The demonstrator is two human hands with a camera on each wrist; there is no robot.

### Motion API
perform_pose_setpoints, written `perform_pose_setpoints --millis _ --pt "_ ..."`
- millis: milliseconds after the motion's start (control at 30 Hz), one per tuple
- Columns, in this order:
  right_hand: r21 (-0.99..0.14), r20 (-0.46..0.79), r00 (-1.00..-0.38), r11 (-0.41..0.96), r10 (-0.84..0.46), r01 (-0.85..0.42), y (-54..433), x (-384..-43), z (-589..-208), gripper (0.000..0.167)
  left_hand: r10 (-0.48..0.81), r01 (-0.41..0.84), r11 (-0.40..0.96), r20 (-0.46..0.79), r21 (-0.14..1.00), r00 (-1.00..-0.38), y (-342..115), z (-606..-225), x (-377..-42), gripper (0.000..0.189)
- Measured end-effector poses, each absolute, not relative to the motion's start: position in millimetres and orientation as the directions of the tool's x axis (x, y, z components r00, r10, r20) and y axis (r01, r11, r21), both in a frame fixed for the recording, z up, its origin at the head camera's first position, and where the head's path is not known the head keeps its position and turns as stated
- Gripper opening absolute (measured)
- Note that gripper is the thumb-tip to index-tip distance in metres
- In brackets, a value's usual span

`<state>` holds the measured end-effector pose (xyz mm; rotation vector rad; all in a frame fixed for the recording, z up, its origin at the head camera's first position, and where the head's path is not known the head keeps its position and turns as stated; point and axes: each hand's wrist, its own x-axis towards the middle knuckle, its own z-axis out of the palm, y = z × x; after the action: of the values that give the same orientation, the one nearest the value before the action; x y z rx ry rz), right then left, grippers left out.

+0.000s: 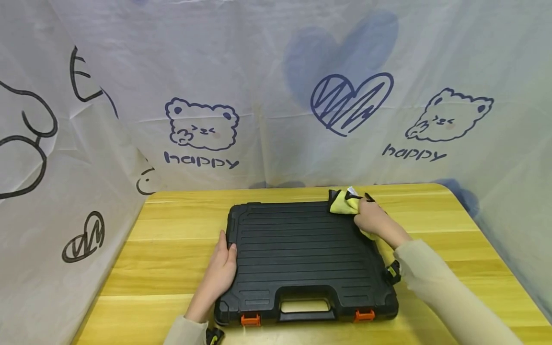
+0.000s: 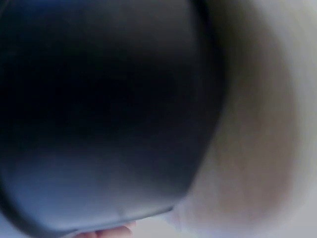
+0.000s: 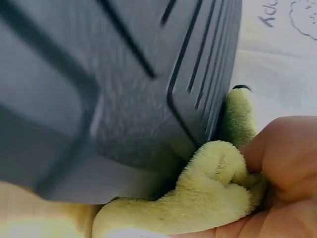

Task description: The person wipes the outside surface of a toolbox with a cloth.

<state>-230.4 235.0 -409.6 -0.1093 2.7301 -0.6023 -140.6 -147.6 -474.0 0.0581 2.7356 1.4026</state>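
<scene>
A black plastic tool case (image 1: pixel 302 254) with a ribbed lid, a front handle and two orange latches lies flat on the wooden table. My left hand (image 1: pixel 222 268) rests along its left side, fingers straight and thumb at the lid's edge. In the left wrist view the dark case fills most of the frame, with a bit of fingers (image 2: pixel 111 232) at the bottom. At the far right corner, my right hand (image 1: pixel 374 218) grips a bunched yellow cloth (image 1: pixel 342 203) with black edging against the case. Close up, the fuzzy cloth (image 3: pixel 213 193) lies against the case's corner and side.
The wooden table (image 1: pixel 172 258) extends on both sides of the case. A pale fabric backdrop (image 1: pixel 276 158) with blue drawings hangs behind the table's back edge, and more fabric hangs at the left and right. A black wrist strap (image 1: pixel 393 272) shows by the right sleeve.
</scene>
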Motion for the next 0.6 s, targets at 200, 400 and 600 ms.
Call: perform_pose_setpoints --millis 200,400,600 --pt "-0.472 -0.359 -0.917 0.881 -0.173 0.019 237 -206 -405 0.07 0.065 0.004 0.58 -0.042 0.814 -0.997 -148 -475 -140 0.063" --pt "-0.491 -0.324 -0.922 0.87 -0.211 -0.027 240 -181 -405 0.068 0.067 0.006 0.573 -0.039 0.819 -0.997 -149 -476 -140 0.063" --pt "-0.466 -0.312 -0.929 0.884 -0.201 -0.035 240 -162 -405 0.068 0.068 0.005 0.574 -0.041 0.819 -0.997 -150 -476 -140 0.063"
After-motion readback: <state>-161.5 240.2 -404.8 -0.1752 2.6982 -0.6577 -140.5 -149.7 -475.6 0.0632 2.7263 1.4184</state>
